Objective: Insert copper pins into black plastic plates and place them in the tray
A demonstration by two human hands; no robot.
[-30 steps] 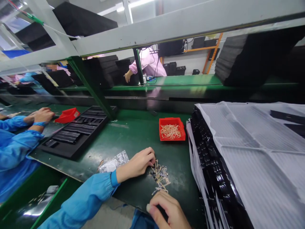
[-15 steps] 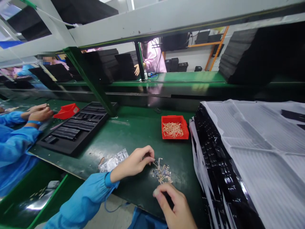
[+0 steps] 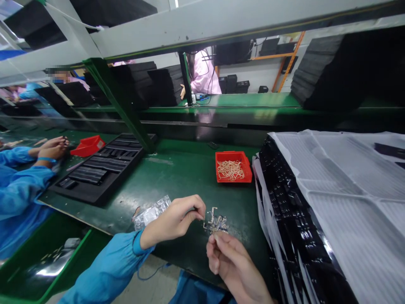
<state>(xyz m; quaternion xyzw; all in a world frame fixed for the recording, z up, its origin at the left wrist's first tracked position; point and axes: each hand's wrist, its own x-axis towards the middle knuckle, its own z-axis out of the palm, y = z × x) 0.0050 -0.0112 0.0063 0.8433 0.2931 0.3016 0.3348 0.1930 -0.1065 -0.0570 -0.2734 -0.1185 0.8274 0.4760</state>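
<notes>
A loose pile of small, thin, angled strips (image 3: 219, 223), beige and grey, lies on the green tabletop (image 3: 186, 169). At its left edge, my left hand (image 3: 182, 217) has thumb and forefinger pinched together; what is between the tips is too small to make out. My right hand (image 3: 237, 264) is just in front of the pile, palm partly turned up, its thumb and forefinger also pressed together on something I cannot make out. Behind the pile stands a red bin (image 3: 233, 180) holding many thin beige strips (image 3: 230, 169). A clear plastic bag (image 3: 152, 214) lies behind my left wrist.
To the right rises a tall stack of black trays (image 3: 284, 202) with white sheeting (image 3: 341, 169) on top. A black foam tray (image 3: 91, 194) and another red bin (image 3: 88, 145) sit left, beside a co-worker's hands (image 3: 52, 148). A green post (image 3: 117, 103) stands behind.
My right hand has moved up toward the pile and turned its palm more upward, its thumb and forefinger meeting. My left hand stays at the pile's left edge.
</notes>
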